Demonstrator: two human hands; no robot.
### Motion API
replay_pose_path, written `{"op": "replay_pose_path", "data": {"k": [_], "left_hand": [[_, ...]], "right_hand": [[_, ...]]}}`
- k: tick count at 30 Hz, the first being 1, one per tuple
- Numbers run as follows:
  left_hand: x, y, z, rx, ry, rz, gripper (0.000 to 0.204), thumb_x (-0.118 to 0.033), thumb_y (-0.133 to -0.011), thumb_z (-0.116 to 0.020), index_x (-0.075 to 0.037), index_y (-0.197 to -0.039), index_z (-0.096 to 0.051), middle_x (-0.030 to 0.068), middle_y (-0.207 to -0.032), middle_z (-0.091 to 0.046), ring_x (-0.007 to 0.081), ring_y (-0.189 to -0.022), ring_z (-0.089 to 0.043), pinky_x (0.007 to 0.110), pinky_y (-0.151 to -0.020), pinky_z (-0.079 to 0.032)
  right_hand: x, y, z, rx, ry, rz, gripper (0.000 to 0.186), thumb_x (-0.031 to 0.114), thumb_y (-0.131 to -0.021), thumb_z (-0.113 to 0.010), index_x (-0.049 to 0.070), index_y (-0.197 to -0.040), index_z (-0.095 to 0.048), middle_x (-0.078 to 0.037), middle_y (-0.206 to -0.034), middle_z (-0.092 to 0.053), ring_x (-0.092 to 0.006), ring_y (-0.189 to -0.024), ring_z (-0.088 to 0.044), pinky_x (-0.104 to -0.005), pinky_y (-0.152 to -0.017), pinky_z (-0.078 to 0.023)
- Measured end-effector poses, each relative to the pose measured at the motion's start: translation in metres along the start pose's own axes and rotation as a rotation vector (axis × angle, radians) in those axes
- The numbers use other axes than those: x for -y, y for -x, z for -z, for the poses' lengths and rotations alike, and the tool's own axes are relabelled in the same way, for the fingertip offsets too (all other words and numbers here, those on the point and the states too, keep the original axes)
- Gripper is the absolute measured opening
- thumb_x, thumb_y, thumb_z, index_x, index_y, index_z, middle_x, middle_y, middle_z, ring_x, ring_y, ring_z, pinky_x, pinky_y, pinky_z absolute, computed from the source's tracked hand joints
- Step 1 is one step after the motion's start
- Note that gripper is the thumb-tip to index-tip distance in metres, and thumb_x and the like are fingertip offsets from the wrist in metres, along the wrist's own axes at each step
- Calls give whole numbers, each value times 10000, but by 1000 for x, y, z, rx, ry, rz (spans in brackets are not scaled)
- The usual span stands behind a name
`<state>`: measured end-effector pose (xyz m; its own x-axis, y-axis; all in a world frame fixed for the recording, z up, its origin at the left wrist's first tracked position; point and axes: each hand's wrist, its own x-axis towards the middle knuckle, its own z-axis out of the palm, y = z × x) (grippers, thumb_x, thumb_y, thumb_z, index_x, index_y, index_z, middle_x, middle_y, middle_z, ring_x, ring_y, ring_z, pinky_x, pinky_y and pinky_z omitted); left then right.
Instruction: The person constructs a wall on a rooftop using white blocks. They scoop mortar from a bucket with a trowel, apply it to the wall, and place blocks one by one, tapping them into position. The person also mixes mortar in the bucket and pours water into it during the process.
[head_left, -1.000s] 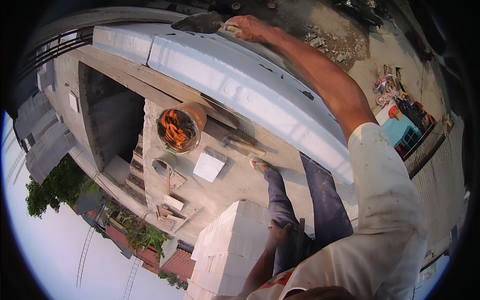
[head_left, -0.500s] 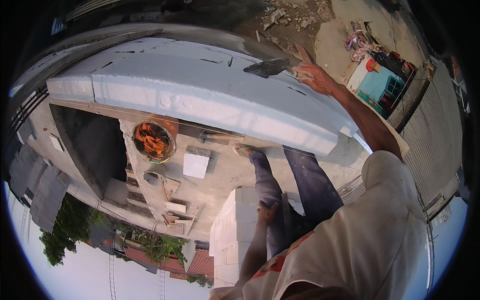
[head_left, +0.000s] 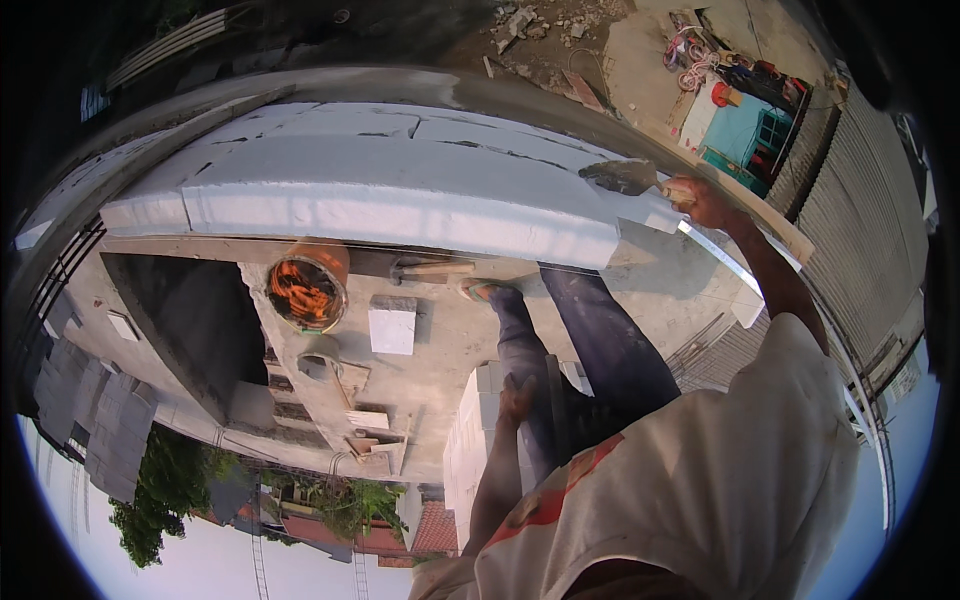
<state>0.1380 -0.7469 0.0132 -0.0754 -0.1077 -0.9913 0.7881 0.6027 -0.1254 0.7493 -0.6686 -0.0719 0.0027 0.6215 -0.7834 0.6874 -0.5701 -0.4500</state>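
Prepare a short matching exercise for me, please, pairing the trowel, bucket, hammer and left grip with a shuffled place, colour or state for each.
Things:
1. trowel
2. bucket
3. hammer
4. left grip

Descriptions:
A. resting on a trouser leg
B. lying near the sandalled foot
C. held in the right grip
D. orange, beside the dark opening

Right pairs: 1-C, 2-D, 3-B, 4-A.

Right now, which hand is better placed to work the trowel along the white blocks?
Probably the right hand: it grips the trowel by its handle, with the blade at the white blocks. The left hand rests on a trouser leg, away from them.
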Motion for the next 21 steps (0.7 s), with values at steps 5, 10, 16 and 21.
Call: {"op": "replay_pose_path", "data": {"k": [5,10,16,21], "left_hand": [[3,-3,-3,19,62,-72,1042,-613,-913,-697,131,-1554,-350,400,-1512,-480,516,-1420,-486,487,-1170,-428],[44,-24,-9,125,78,-213,976,-558,-951,-700,107,-1572,-349,324,-1484,-543,394,-1358,-571,439,-1079,-501],[9,3,-15,-29,-37,-40,945,-540,-958,-670,88,-1586,-347,326,-1548,-496,422,-1456,-490,462,-1178,-430],[7,24,-20,-90,-5,-28,1063,-607,-909,-683,86,-1609,-286,368,-1578,-429,479,-1477,-440,474,-1228,-369]], "right_hand": [[-44,1,6,14,140,-174,514,197,-910,-746,82,-1400,-643,-206,-1335,-688,-390,-1271,-637,-431,-1123,-488],[-77,-36,-25,17,406,-325,534,236,-889,-755,74,-1387,-650,-212,-1356,-679,-373,-1273,-641,-419,-1117,-493],[3,-26,24,59,88,-173,515,209,-884,-760,24,-1354,-661,-204,-1302,-707,-336,-1216,-673,-381,-1079,-498],[101,15,65,-149,-108,9,482,175,-887,-785,-47,-1297,-663,-236,-1279,-691,-351,-1226,-660,-407,-1074,-489]]}}
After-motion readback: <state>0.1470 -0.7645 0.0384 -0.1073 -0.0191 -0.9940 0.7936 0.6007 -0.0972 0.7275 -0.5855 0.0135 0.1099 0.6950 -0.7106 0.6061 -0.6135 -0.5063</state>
